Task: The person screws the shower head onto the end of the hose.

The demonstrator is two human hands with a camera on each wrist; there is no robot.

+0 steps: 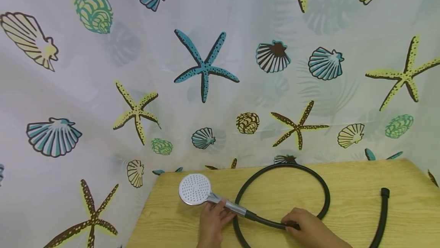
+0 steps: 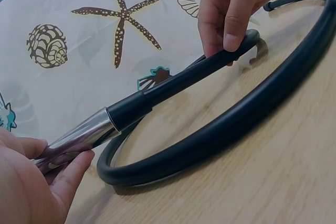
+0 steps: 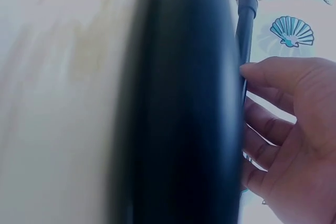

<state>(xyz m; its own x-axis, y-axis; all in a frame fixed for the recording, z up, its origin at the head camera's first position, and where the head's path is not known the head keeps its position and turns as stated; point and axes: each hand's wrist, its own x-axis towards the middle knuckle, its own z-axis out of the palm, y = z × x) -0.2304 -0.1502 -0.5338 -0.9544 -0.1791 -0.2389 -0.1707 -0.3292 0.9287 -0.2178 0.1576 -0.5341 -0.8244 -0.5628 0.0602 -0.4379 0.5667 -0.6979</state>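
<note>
A handheld shower head [image 1: 194,189] with a round, dotted white face and a chrome handle [image 1: 235,208] is at the left of the wooden table. My left hand [image 1: 212,221] grips the chrome handle between thumb and fingers. From the handle's end runs a black shower hose [image 2: 184,80], joined by a thicker black collar [image 2: 128,111]. My right hand [image 1: 304,225] pinches the hose a short way past that collar, thumb on one side and fingers on the other. In the right wrist view, a near stretch of hose [image 3: 184,98] looms blurred beside the right hand [image 3: 294,124].
The hose makes a wide loop [image 1: 326,190] on the wooden table [image 1: 357,187], and its free end with a black fitting [image 1: 385,193] lies at the right. Behind and at the left hangs a white curtain [image 1: 233,83] printed with shells and starfish.
</note>
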